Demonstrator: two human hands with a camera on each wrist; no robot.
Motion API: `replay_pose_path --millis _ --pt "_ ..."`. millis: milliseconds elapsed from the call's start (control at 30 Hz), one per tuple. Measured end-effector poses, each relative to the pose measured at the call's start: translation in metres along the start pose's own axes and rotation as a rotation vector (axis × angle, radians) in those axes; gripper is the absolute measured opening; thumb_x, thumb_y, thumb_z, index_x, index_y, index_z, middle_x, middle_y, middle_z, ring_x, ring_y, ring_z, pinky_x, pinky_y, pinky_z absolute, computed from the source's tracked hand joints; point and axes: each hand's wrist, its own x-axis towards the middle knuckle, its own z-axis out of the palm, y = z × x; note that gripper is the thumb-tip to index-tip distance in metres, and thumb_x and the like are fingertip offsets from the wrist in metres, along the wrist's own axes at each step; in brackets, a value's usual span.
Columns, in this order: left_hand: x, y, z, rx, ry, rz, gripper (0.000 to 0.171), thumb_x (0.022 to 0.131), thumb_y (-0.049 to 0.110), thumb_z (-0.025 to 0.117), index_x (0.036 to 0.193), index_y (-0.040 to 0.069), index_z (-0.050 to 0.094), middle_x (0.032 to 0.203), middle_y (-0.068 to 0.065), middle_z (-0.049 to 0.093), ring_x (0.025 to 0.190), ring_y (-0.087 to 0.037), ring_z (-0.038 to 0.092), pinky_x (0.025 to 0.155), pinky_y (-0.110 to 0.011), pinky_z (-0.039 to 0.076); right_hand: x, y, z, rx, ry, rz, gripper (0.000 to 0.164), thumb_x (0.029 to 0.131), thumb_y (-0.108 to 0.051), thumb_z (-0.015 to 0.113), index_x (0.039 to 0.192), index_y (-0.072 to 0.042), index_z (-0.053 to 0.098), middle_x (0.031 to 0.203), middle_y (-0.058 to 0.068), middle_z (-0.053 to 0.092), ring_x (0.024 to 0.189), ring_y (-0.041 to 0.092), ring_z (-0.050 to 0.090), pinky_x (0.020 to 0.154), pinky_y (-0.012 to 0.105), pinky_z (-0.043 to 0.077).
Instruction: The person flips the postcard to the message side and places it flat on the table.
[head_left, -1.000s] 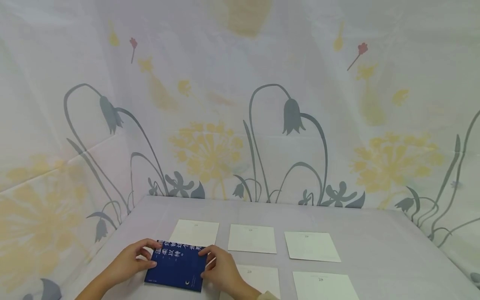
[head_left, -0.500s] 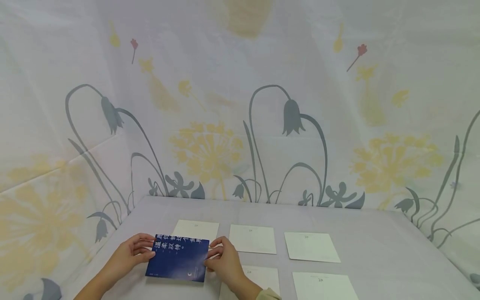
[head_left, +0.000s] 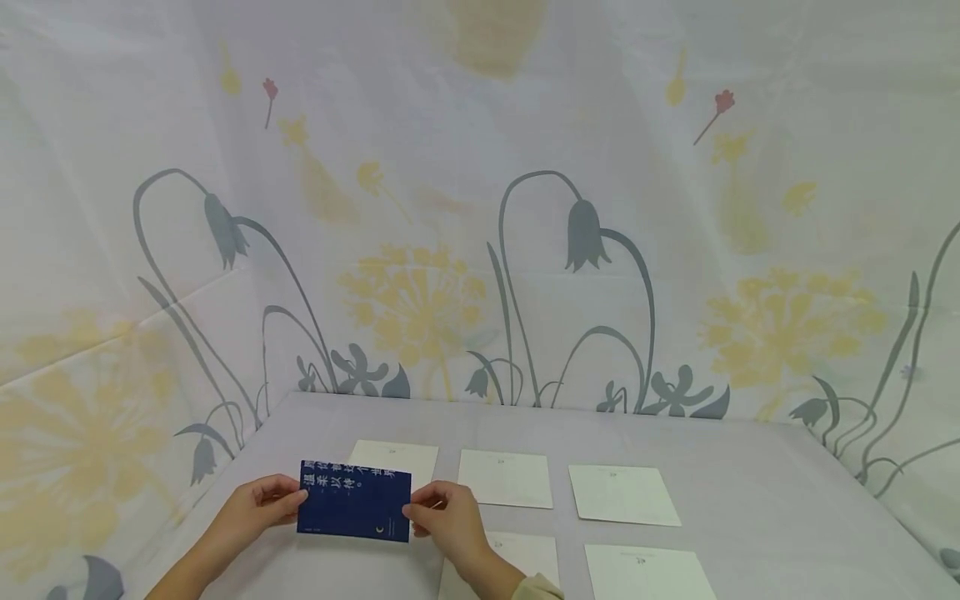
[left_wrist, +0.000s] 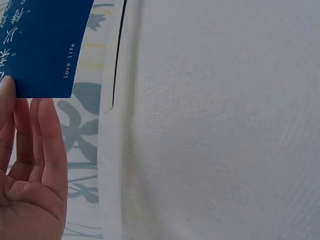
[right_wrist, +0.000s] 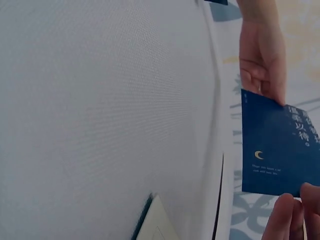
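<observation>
A dark blue postcard (head_left: 355,502) with white Chinese characters and a small yellow moon is held up above the table, tilted to face the head camera. My left hand (head_left: 255,515) pinches its left edge, thumb on the printed face and fingers behind. At the opposite edge my right hand (head_left: 450,521) pinches it likewise. In the left wrist view the words "love life" show near a corner of the postcard (left_wrist: 47,50). The right wrist view has both hands on the postcard (right_wrist: 275,145). Behind it, a pale card (head_left: 397,455) on the table is partly covered.
Several pale cards lie in rows on the light tabletop (head_left: 757,500), among them a back-row card (head_left: 506,478), a right-hand card (head_left: 625,494) and a front-row card (head_left: 648,573). A flower-printed cloth (head_left: 420,167) hangs behind and at the sides.
Both hands have lifted the postcard from low over the table and tipped it more upright. It has shifted slightly up in the head view. The pale cards stay put.
</observation>
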Motion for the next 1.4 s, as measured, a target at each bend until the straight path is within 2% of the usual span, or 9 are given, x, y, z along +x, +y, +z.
replay_pose_path --millis 133,267,600,833,967,1067,1233,1300,1400 --pt "0.000 -0.001 -0.001 0.019 0.010 -0.037 0.031 0.089 0.020 0.064 0.101 -0.007 0.057 0.086 -0.006 0.061 0.079 -0.015 0.059 0.074 -0.029 0.054 0.001 0.000 -0.001 0.030 -0.026 0.005 0.007 0.081 -0.001 0.068 0.085 0.005 0.067 0.066 0.004 0.061 0.054 0.011 0.058 0.054 0.028 0.055" --pt "0.002 -0.006 -0.006 0.010 -0.007 -0.033 0.032 0.091 0.019 0.061 0.104 -0.010 0.056 0.088 -0.006 0.062 0.079 -0.015 0.059 0.073 -0.027 0.054 0.001 -0.001 -0.001 0.071 -0.053 0.021 0.008 0.083 0.000 0.064 0.085 0.007 0.068 0.068 0.008 0.064 0.058 0.016 0.063 0.056 0.030 0.056" --pt "0.003 -0.015 -0.022 -0.114 -0.223 0.050 0.028 0.092 0.015 0.058 0.101 -0.012 0.060 0.094 -0.008 0.066 0.083 -0.008 0.062 0.077 -0.025 0.052 -0.001 -0.007 -0.004 0.126 -0.054 0.033 0.011 0.083 -0.001 0.066 0.085 0.009 0.068 0.073 0.014 0.067 0.063 0.021 0.067 0.061 0.031 0.056" --pt "0.002 -0.019 -0.028 -0.259 -0.370 0.042 0.018 0.094 0.011 0.056 0.104 -0.001 0.066 0.097 -0.003 0.067 0.089 -0.008 0.062 0.081 -0.024 0.051 -0.003 -0.007 -0.004 0.129 -0.064 0.037 0.009 0.080 0.003 0.066 0.083 0.011 0.068 0.073 0.011 0.067 0.062 0.017 0.066 0.061 0.030 0.056" --pt "0.003 -0.022 -0.031 -0.293 -0.441 0.054 0.022 0.096 0.011 0.051 0.109 0.001 0.066 0.101 0.001 0.065 0.093 -0.008 0.061 0.082 -0.021 0.049 -0.004 -0.007 -0.004 0.126 -0.066 0.041 0.011 0.080 0.003 0.066 0.085 0.013 0.067 0.072 0.011 0.067 0.062 0.016 0.065 0.061 0.030 0.056" --pt "0.003 -0.023 -0.033 -0.313 -0.476 0.035 0.023 0.098 0.013 0.049 0.111 0.005 0.066 0.105 0.003 0.065 0.095 -0.007 0.060 0.083 -0.020 0.048 -0.005 -0.008 -0.005 0.114 -0.066 0.044 0.012 0.080 0.003 0.066 0.086 0.013 0.068 0.072 0.010 0.067 0.062 0.016 0.066 0.062 0.029 0.056" --pt "0.004 -0.025 -0.034 -0.366 -0.506 -0.003 0.024 0.098 0.012 0.047 0.105 0.018 0.069 0.104 0.005 0.066 0.093 -0.008 0.061 0.079 -0.020 0.050 -0.006 -0.007 -0.005 0.109 -0.070 0.043 0.008 0.079 0.005 0.066 0.083 0.011 0.069 0.073 0.011 0.068 0.063 0.017 0.066 0.062 0.029 0.056" --pt "0.004 -0.025 -0.034 -0.378 -0.497 -0.019 0.023 0.097 0.011 0.048 0.104 0.017 0.069 0.102 0.004 0.066 0.090 -0.009 0.062 0.077 -0.021 0.050 -0.007 -0.006 -0.005 0.109 -0.069 0.043 0.007 0.078 0.006 0.066 0.082 0.010 0.070 0.073 0.012 0.068 0.063 0.017 0.066 0.062 0.029 0.056" --pt "0.003 -0.024 -0.033 -0.378 -0.460 -0.049 0.020 0.096 0.011 0.051 0.106 0.010 0.069 0.102 0.002 0.066 0.089 -0.009 0.062 0.077 -0.022 0.051 -0.008 -0.004 -0.004 0.100 -0.063 0.053 0.006 0.077 0.007 0.066 0.081 0.009 0.070 0.075 0.012 0.068 0.063 0.018 0.066 0.061 0.029 0.056"
